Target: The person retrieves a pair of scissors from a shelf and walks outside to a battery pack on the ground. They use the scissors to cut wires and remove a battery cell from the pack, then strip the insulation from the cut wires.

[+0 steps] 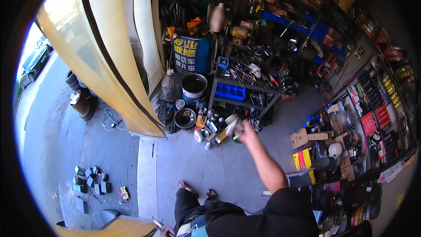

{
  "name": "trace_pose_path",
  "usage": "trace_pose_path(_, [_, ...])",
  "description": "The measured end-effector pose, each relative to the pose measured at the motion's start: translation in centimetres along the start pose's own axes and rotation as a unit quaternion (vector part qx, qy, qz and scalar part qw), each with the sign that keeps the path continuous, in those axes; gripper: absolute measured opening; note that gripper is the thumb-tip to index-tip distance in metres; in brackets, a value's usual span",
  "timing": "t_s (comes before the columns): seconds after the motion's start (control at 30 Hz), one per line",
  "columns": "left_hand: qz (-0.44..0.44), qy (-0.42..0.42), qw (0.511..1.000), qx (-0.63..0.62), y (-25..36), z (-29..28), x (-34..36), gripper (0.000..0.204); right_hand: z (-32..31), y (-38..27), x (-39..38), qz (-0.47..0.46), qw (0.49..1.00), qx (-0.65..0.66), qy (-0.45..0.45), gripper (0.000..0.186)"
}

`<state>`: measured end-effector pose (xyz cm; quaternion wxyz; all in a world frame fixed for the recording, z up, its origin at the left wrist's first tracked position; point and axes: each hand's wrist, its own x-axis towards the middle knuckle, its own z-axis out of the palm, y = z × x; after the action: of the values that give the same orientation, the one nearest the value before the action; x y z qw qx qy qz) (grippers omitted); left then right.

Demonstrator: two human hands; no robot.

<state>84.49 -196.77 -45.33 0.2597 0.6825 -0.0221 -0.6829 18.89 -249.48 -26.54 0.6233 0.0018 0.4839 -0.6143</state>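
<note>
My right hand is raised ahead of me, arm stretched toward a crowd of bottles and cans on the floor. Its fingers are closed round a blurred grey-white object, too smeared to name. At the bottom edge, left of my legs, my left hand is partly visible, closed on a slim silver metal tool. Beyond the bottles stand a black tool cart with blue trays, a white bucket and a blue drum.
A translucent strip curtain hangs at the left; outside are a parked car, barrels, a coiled hose and dark batteries. Cardboard boxes and stocked shelves line the right side. A yellow curved panel lies at bottom left.
</note>
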Motion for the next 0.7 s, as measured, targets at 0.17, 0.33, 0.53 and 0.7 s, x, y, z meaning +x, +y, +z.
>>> trace_pose_path(0.17, [-0.040, 0.069, 0.993, -0.084, 5.2, -0.6, 3.7, 0.032, -0.1, -21.3, 14.0, -0.381, 0.922, 0.067, 0.030, 0.051])
trace_pose_path(0.33, [0.053, 0.076, 0.958, -0.272, 9.2, -1.9, 3.2, 0.031, 5.2, -7.6, 23.1, -0.117, 0.974, -0.179, 0.072, 0.044])
trace_pose_path(0.53, [0.291, 0.190, 0.842, -0.413, 31.3, 2.2, 8.2, 0.028, 26.0, 38.0, 18.1, 0.355, 0.723, -0.567, -0.170, 0.049])
trace_pose_path(0.7, [0.351, 0.207, 0.839, -0.361, 49.4, 4.1, 3.6, 0.030, 45.1, 56.3, 2.6, 0.128, 0.432, -0.601, -0.660, 0.045])
